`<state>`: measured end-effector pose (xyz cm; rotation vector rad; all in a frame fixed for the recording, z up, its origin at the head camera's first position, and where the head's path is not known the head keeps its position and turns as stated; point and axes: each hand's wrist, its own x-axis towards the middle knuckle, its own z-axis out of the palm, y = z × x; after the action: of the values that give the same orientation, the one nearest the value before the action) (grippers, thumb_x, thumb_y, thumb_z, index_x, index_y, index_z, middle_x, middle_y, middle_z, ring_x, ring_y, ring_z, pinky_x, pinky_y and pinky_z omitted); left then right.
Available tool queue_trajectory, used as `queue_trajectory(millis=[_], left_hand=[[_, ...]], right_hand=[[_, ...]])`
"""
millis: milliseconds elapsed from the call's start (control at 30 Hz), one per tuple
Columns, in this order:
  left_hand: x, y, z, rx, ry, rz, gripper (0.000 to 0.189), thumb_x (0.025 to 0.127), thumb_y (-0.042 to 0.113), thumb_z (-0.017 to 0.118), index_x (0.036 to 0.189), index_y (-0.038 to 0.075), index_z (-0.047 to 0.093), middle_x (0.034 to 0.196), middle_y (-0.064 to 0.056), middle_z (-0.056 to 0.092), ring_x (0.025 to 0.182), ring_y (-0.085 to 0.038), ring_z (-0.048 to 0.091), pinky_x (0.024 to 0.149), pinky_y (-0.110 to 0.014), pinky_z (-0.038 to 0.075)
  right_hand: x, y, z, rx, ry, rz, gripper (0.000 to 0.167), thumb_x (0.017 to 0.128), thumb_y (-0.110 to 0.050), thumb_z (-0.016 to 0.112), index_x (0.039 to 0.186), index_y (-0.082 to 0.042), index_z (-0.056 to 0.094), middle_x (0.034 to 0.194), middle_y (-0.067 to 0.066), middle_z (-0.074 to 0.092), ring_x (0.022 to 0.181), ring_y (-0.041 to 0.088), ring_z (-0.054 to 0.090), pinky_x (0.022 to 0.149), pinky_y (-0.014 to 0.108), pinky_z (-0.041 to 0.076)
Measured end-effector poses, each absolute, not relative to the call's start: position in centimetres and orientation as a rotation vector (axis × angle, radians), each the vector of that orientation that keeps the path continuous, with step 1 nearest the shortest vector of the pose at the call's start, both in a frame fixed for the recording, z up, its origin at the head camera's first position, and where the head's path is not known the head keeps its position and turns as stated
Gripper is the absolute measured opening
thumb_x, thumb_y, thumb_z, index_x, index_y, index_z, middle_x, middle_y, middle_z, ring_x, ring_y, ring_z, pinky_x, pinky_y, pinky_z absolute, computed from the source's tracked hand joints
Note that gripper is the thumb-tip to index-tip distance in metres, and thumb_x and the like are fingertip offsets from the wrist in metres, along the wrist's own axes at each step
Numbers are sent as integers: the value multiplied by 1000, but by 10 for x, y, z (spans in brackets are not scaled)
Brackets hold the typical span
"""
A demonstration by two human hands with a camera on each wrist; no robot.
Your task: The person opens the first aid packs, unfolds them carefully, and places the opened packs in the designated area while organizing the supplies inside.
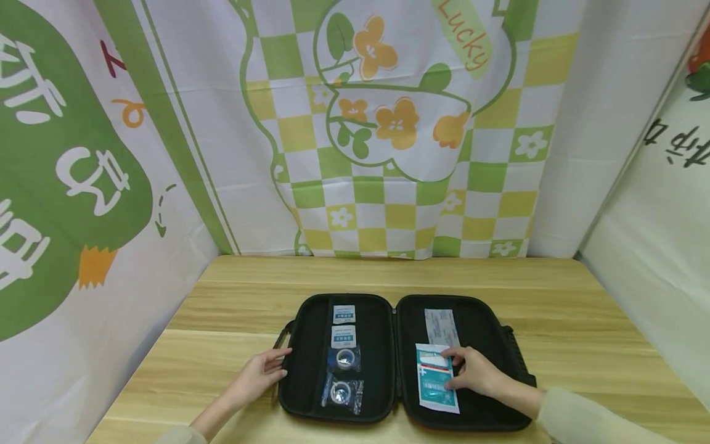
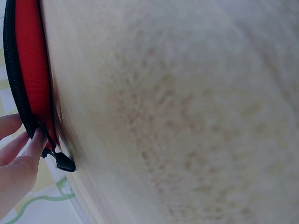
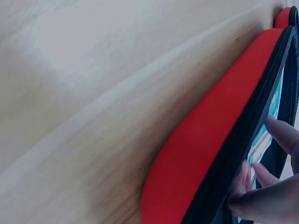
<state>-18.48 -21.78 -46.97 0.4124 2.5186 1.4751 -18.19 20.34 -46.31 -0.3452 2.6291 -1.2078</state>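
An open zip case (image 1: 310, 345), black inside and red outside (image 3: 205, 154), lies flat on the wooden table (image 1: 233, 308). Its left half holds two white sachets (image 1: 343, 314) and two bagged tape rolls (image 1: 345, 358). The right half holds a long white packet (image 1: 440, 325) and a teal-and-white packet (image 1: 435, 388). My left hand (image 1: 274, 364) touches the case's left rim with relaxed fingers (image 2: 32, 144), close to the zipper pull (image 2: 63, 162). My right hand (image 1: 455, 369) rests on the teal packet's right side, its fingertips (image 3: 254, 172) touching the packet (image 3: 261, 144).
Printed cloth backdrops (image 1: 388, 135) close in the table at the back and on both sides. Bare wood (image 1: 582, 320) stretches behind and beside the case. A black carry handle (image 1: 284, 333) sticks out at the case's left edge.
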Motion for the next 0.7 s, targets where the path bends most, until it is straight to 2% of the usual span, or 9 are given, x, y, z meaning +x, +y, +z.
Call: queue_trajectory(millis=[167,367,700], left_hand=[[-185,-218,-471,415,2516,1478,41,82,-3,56,120,-13,45,123,-38,37,106,-46,47,84,-38,45],[-185,-218,-472,402,2506,1490,42,82,-3,56,121,-13,45,123,-38,36,106,-46,47,84,-37,45],[-186,-218,-473,413,2524,1479,41,82,-3,56,120,-13,45,123,-39,36,106,-46,47,84,-37,45]], right_hand=[[-180,194,-463,-207,2727,-1100,57,56,-10,82,105,5,58,84,11,43,71,19,41,59,26,37],[-177,186,-463,-120,2774,-1038,59,54,-12,83,106,1,58,93,16,43,81,24,44,73,39,42],[-178,181,-463,-137,2799,-1004,58,53,-7,82,106,3,59,91,15,50,83,24,46,77,44,42]])
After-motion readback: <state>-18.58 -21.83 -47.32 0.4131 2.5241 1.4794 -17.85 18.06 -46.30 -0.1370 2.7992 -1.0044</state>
